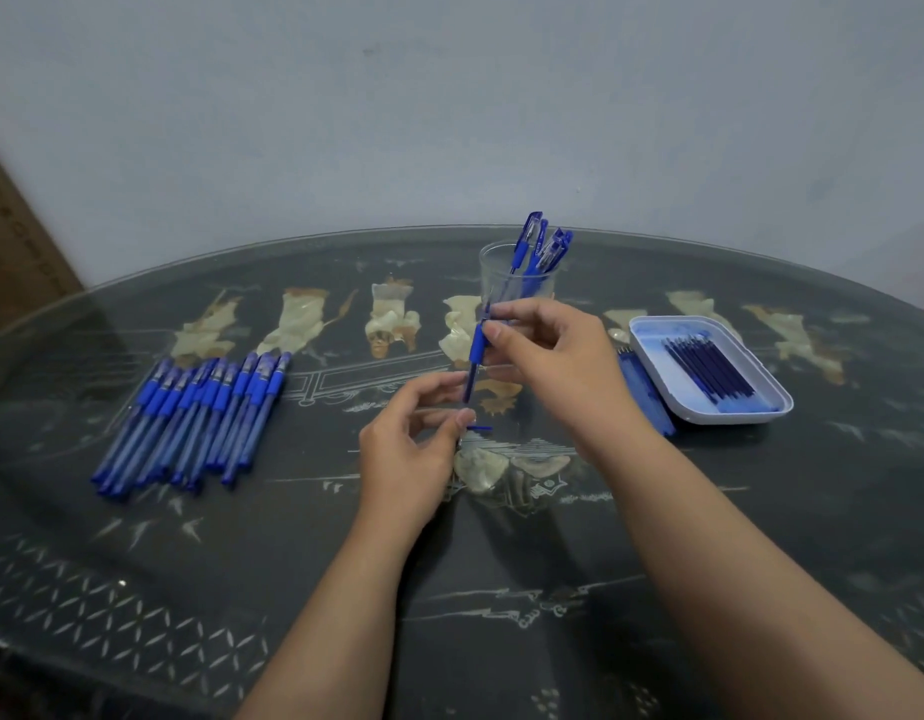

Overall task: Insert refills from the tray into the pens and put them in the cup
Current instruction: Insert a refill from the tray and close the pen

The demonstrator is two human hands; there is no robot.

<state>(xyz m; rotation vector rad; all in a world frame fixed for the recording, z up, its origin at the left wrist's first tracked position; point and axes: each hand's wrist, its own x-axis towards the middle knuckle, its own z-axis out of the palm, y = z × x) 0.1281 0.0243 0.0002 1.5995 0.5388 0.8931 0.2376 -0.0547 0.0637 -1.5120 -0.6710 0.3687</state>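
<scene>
Head: one held pen; roughly eight refills

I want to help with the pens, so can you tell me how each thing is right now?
Clear plastic cup: upright, holding several finished blue pens.
White rectangular tray: flat on the table, dark blue refills lying in it.
Row of blue pens: lying side by side on the glass table.
Blue pen in hand: raised, tilted, off the table.
Right hand: pinches that pen's grip.
Left hand: pinches its lower end.
</scene>
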